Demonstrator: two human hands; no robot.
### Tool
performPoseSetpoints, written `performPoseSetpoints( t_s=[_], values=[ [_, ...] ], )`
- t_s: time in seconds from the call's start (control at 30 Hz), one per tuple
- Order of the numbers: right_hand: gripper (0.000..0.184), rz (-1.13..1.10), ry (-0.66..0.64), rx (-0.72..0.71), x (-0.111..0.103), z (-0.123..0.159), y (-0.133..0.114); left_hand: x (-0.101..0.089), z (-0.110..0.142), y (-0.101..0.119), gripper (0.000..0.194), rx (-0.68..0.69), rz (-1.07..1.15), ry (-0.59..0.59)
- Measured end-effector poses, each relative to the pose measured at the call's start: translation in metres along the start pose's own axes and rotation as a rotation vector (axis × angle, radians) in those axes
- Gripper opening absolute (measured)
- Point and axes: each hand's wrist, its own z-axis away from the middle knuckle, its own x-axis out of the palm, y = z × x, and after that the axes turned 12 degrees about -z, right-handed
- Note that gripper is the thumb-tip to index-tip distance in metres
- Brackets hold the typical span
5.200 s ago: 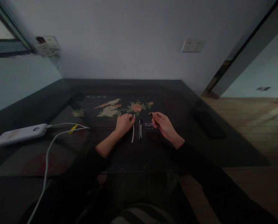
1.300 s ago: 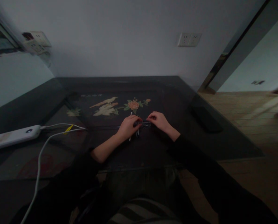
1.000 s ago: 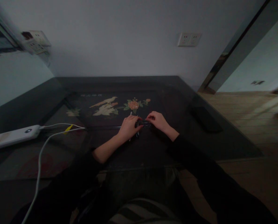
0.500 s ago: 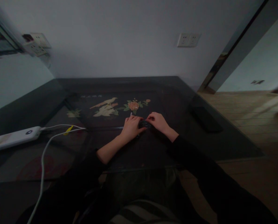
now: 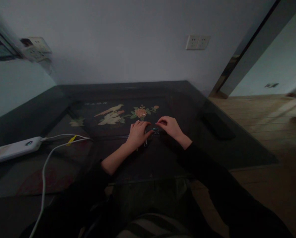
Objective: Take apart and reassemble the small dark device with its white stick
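On the dark glass table [image 5: 63, 109], my two hands meet over a small clear case [image 5: 155, 132]. My left hand [image 5: 137, 134] lies palm down with its fingers curled onto the case's left end. It covers a white stick and a black pen, whose near tips [image 5: 145, 143] poke out below it. My right hand [image 5: 171, 127] sits just right of the case, thumb and forefinger pinched together above its far corner. What they pinch is too small and dark to tell.
A white power bank [image 5: 12, 150] with white cables [image 5: 45, 172] lies at the left. A dark flat object [image 5: 219, 125] rests near the table's right edge. Bird and flower inlay [image 5: 123, 114] shows beyond my hands. Wall sockets [image 5: 197, 42] are behind, wooden floor to the right.
Five seconds ago my hands were apart and the stick, pen and case lay uncovered. Since then my left hand has slid right over the pens onto the case, and my right hand has closed in.
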Motion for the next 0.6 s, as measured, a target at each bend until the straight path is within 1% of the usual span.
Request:
performPoseSetpoints(
  t_s=[0.1, 0.17, 0.23, 0.33, 0.4, 0.5, 0.6],
  values=[
    [0.012, -0.033, -0.119, -0.016, -0.009, 0.001, -0.001, -0.002, -0.01, -0.001, 0.016, -0.038, 0.03, -0.016],
    [0.022, -0.012, -0.208, -0.012, -0.01, 0.002, 0.001, 0.0, -0.016, 0.0, 0.012, -0.061, 0.06, -0.063],
    [0.033, 0.035, -0.267, -0.011, -0.009, 0.003, 0.003, 0.003, -0.02, 0.003, 0.011, -0.067, 0.085, -0.102],
    [0.041, 0.084, -0.307, -0.003, -0.005, 0.005, 0.006, 0.008, -0.018, 0.007, 0.011, -0.042, 0.035, -0.092],
    [0.041, 0.098, -0.321, 0.004, -0.004, 0.005, 0.007, 0.01, -0.014, 0.007, 0.011, -0.021, 0.021, -0.082],
    [0.037, 0.118, -0.327, 0.003, -0.002, 0.005, 0.007, 0.011, -0.011, 0.003, 0.011, -0.026, 0.018, -0.05],
    [0.036, 0.126, -0.321, 0.003, -0.002, 0.005, 0.008, 0.011, -0.011, 0.0, 0.01, -0.035, 0.011, -0.046]
  ],
)
